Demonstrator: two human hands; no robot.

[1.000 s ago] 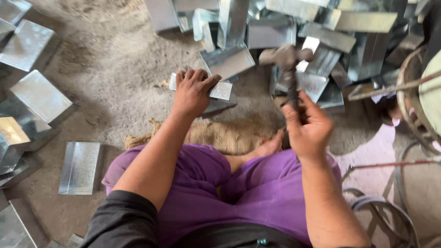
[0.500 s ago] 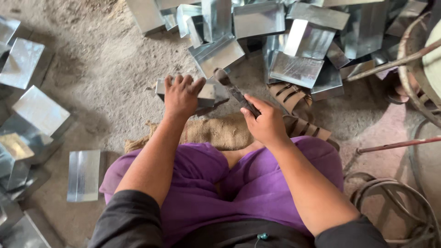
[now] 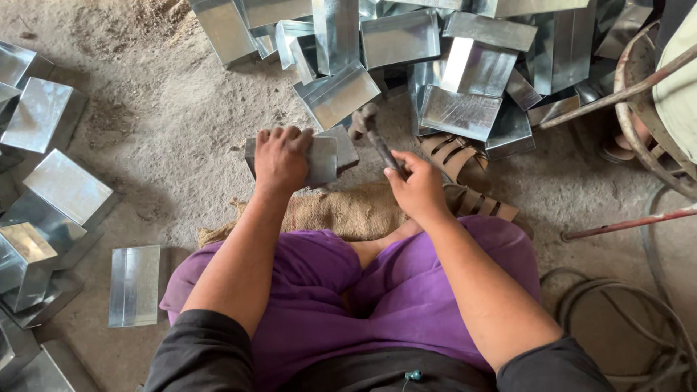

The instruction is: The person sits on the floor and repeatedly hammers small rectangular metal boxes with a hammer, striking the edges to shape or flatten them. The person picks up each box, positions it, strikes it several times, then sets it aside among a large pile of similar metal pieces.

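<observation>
Left hand [image 3: 282,158] was clamped down on the tin box [image 3: 319,156], pinning it to the floor, while right hand [image 3: 415,187] gripped the hammer [image 3: 372,131], head just beside its edge.

Soft, even daylight fills the scene, and shadows stay faint. Mild glare sits on the metal boxes [image 3: 465,109] beyond the hands; focus is sharp throughout.

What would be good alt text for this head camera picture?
Seen from above, a seated person's left hand presses down a folded sheet-metal box on the floor while the right hand holds a hammer against it. More shiny metal boxes lie piled ahead.
</observation>
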